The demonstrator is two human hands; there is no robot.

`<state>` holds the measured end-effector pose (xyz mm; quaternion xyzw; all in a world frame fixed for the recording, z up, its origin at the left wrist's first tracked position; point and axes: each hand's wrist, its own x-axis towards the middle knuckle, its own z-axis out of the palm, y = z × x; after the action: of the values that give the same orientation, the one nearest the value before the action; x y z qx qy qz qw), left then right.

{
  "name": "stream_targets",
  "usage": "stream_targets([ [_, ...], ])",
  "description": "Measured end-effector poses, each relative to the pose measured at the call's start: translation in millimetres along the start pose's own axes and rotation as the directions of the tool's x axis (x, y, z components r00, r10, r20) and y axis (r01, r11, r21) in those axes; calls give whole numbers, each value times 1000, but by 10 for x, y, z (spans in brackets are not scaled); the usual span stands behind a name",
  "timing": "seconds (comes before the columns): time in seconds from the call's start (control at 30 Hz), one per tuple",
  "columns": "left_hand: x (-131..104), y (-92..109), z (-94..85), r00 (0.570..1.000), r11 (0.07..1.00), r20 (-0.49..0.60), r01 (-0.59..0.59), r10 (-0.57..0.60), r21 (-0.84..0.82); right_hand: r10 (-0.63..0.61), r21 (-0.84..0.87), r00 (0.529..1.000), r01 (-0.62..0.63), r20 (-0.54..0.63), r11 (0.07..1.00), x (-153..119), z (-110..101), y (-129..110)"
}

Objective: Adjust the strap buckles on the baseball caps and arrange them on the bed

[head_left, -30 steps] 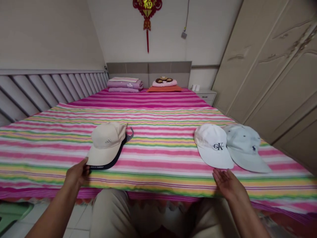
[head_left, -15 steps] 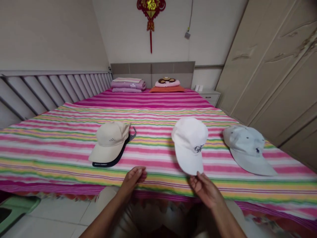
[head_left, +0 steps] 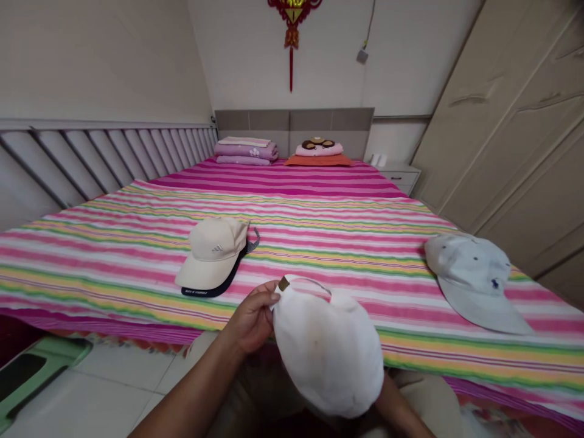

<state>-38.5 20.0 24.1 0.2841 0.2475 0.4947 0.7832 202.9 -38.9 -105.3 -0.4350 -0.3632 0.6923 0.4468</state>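
Observation:
A white baseball cap (head_left: pixel 328 347) is held up over the bed's near edge, its crown toward me and its back opening with the strap at the top. My left hand (head_left: pixel 255 319) pinches the strap end by a small brown-gold tab. Behind the crown goes my right forearm (head_left: pixel 401 404); that hand and the brim it gripped are hidden by the cap. On the left lies a beige cap (head_left: pixel 212 249), stacked on a dark navy cap (head_left: pixel 223 286) whose brim and grey strap stick out. A pale grey-blue cap (head_left: pixel 469 267) with a small dark emblem rests at the right.
The bed wears a striped cover (head_left: pixel 319 225). Folded purple bedding (head_left: pixel 246 152) and a pink pillow on an orange cloth (head_left: pixel 319 159) sit by the headboard (head_left: pixel 328 118). A metal rail (head_left: pixel 114 152) runs along the left, a wardrobe (head_left: pixel 511 121) stands right, and a green stool (head_left: pixel 50 371) is at lower left.
The white cap has been lifted off the bed, brought toward me and turned so its back opening faces up. My left hand, free before, now grips its strap end.

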Motion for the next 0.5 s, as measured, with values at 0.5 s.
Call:
stream_targets([
  [0.5, -132, -178, 124, 985, 969, -54, 169, -162, 181, -98, -177, 961, 146, 257, 973, 68, 797, -994],
])
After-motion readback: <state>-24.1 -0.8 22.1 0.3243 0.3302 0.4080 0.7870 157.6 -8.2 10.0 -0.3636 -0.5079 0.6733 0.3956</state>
